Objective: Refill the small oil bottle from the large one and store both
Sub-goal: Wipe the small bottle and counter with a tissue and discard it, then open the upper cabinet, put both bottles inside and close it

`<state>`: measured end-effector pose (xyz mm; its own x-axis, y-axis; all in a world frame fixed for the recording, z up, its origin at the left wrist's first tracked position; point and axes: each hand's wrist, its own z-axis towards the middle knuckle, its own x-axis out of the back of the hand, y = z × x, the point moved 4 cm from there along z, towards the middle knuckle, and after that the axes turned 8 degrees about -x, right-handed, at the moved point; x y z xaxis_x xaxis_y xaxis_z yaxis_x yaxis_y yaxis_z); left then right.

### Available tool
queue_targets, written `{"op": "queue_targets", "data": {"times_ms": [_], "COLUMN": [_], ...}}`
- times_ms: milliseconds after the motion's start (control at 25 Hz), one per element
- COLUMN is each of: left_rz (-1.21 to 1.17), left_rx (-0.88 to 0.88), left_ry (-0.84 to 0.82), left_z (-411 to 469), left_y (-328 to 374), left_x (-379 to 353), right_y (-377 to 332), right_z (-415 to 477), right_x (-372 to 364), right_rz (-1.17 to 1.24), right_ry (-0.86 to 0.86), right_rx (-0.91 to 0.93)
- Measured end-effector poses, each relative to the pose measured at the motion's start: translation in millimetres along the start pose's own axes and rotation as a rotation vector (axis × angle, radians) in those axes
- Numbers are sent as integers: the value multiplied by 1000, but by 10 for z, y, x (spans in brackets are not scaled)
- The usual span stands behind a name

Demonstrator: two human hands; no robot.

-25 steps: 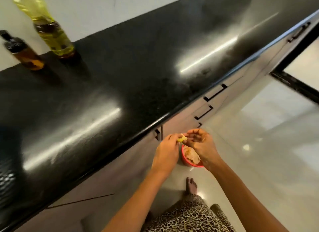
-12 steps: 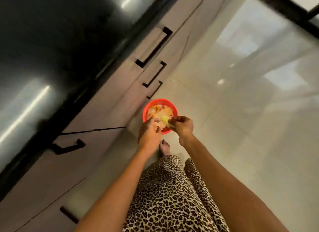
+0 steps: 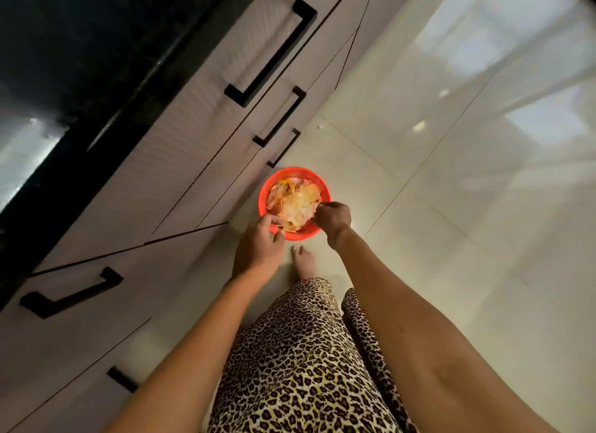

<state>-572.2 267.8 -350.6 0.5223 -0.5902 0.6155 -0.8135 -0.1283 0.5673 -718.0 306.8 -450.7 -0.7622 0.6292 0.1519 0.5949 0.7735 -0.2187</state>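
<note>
Floor (image 3: 451, 207) & drawers (image 3: 193, 126) are seen closer vs 0.5 s ago; oil bottles, on tabletop (image 3: 48, 78) 1 s ago, are out of shot. Scraps (image 3: 296, 203) in red bowl (image 3: 303, 234) are pinched by right hand (image 3: 333, 218); left hand (image 3: 258, 249) is curled at rim, grip can't be told.

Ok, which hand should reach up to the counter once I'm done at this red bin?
Probably left. The left hand is on the side of the drawers and black counter; the right hand is farther out, over the red bin.
</note>
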Motion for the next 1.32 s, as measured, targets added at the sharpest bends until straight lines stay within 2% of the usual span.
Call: {"op": "queue_targets", "data": {"times_ms": [120, 280, 440, 600, 720, 880, 1000, 1320], "left_rz": [42, 61, 62, 70, 77, 90, 83, 19], "left_rx": [-45, -144, -301, -537, -681, -727, -733, -545], "left_ry": [-4, 4, -7, 42, 184, 422, 593, 990], "left_z": [-43, -259, -690, -1255, -1586, -1939, -2174, -2417], "left_y": [90, 228, 363, 394, 384, 228, 33, -730], "left_x": [77, 314, 577, 1024, 1575, 2454, 3110, 4647], "right_y": [-19, -82, -64, -7, -59, -91, -76, -34], "right_z": [-192, -599, -1217, -2001, -2716, -3726, -4394, -5649], "right_x": [22, 50, 88, 10, -156, -588, -1122, -2760], "right_rz": [20, 61, 94, 141, 176, 132, 71, -260], "right_ry": [-2, -16, -12, 13, -23, -103, -216, -516], "right_rx": [6, 169, 332, 529, 736, 1036, 1177, 1422]}}
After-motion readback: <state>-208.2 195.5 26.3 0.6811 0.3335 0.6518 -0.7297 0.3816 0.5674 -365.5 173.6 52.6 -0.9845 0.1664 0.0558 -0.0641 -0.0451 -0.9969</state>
